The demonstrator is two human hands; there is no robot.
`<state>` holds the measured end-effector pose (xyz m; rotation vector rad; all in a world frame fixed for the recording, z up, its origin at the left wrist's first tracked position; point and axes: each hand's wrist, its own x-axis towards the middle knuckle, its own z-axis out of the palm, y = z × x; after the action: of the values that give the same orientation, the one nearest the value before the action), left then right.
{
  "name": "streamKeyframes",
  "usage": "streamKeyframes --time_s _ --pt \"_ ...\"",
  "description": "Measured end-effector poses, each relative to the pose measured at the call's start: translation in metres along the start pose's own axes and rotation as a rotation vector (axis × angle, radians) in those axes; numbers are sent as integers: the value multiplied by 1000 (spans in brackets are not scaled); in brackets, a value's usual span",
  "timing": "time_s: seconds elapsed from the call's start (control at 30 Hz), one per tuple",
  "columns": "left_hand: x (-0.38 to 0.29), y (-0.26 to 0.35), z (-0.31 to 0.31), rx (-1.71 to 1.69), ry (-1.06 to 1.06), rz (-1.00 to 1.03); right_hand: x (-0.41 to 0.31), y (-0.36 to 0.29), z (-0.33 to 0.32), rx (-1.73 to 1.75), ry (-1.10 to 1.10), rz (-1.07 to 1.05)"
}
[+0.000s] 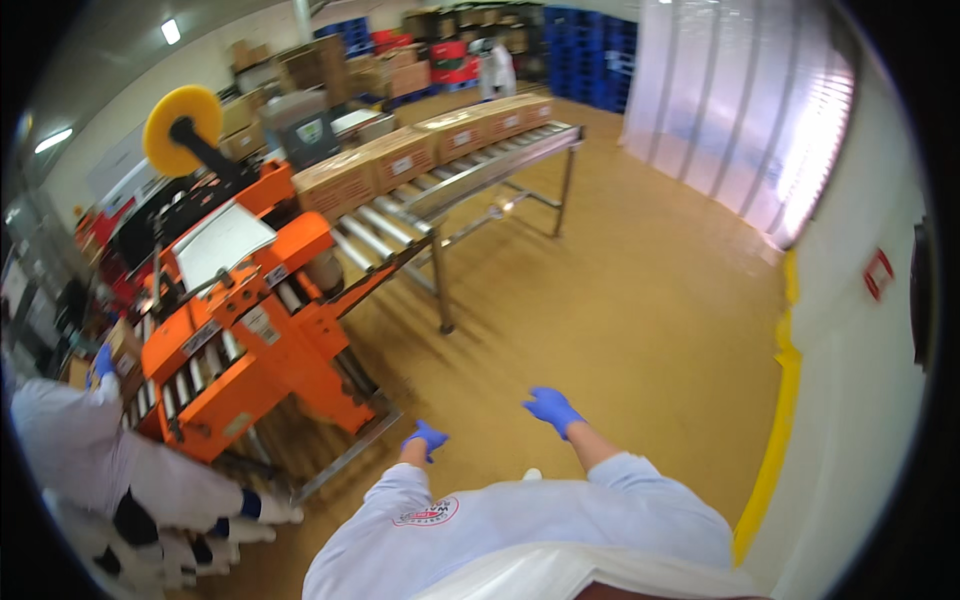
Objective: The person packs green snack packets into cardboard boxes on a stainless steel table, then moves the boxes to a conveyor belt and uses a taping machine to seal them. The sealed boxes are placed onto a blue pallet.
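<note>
Both of my hands wear blue gloves and hold nothing, out in front of my white coat over the tan floor [630,300]. My left hand [427,439] is nearest the metal foot of the orange carton-sealing machine [277,367], apart from it. To its right, my right hand [553,410] reaches a little farther forward, its fingers spread a little. Beyond the machine, a row of several taped cardboard cartons [405,161] stands on a roller conveyor [487,169]. A large yellow tape roll [182,130] is mounted on top of the machine.
At left, a co-worker in white [67,427] has a blue-gloved hand on a carton [126,356] at the machine's infeed. Another person [496,71] stands far back near blue pallets [589,56]. A strip curtain [727,97] and a white wall [847,420] bound the right.
</note>
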<state>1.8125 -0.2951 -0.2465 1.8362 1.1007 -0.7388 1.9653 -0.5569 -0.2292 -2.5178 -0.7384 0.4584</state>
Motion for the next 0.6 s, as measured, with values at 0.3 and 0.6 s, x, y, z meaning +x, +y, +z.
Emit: streamKeyframes --time_s 0.3,0.6 --pt "-63 -23 -34 273 634 75 -85 -330 72 -590 375 -1686" --pt "-193 -238 -6 -1639 870 85 -335 -364 99 -87 -1038 -2394"
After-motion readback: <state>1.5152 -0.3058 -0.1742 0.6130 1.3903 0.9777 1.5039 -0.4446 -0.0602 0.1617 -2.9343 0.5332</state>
